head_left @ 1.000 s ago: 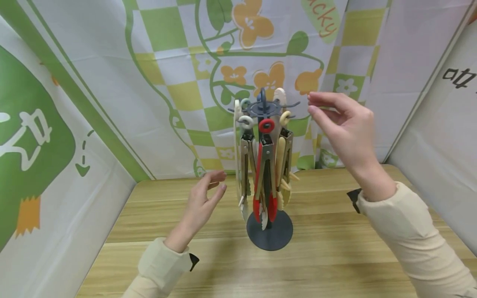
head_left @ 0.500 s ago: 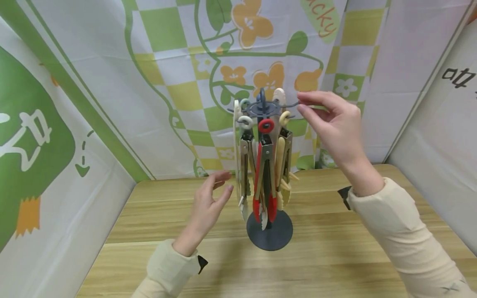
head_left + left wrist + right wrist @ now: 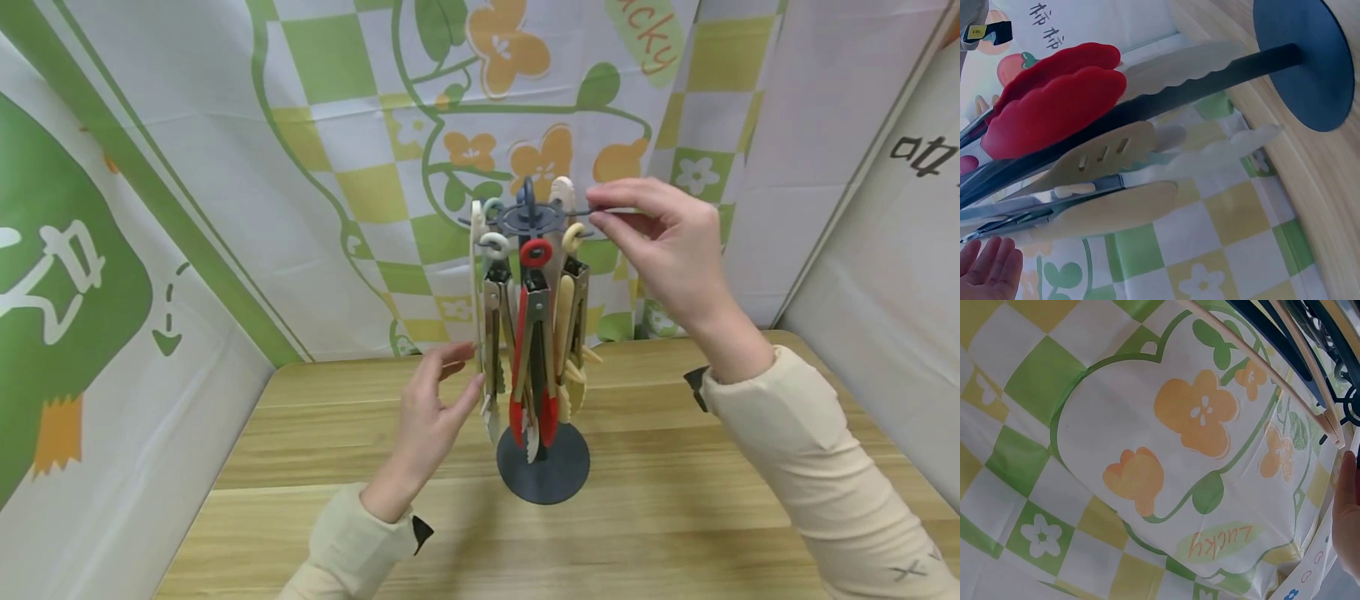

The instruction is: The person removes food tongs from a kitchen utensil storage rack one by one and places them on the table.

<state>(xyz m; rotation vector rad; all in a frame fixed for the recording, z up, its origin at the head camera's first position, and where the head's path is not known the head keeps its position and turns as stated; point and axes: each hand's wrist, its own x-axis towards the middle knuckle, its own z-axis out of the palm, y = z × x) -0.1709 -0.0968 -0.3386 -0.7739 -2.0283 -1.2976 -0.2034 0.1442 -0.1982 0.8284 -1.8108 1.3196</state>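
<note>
A dark rotating utensil rack (image 3: 529, 218) stands on a round base (image 3: 543, 483), hung with several tongs by their rings. Red-tipped tongs (image 3: 537, 333) face the front, cream tongs (image 3: 576, 308) hang to their right and white-ringed tongs (image 3: 495, 317) to their left. My right hand (image 3: 671, 246) pinches the tip of the rack's right hook between thumb and fingers. My left hand (image 3: 432, 417), fingers spread from the thumb, is beside a pale utensil (image 3: 477, 275) at the rack's left; whether it touches is unclear. In the left wrist view, red tong heads (image 3: 1054, 100) and a slotted turner (image 3: 1104, 150) show.
The rack stands on a wooden table (image 3: 337, 467). Behind it hangs a patterned cloth (image 3: 360, 150), close to the table's back edge. White printed panels (image 3: 885, 292) enclose both sides.
My right hand has moved left until its fingertips met the rack's hook. My left hand has moved right, closer to the hanging utensils. The rack has not visibly turned.
</note>
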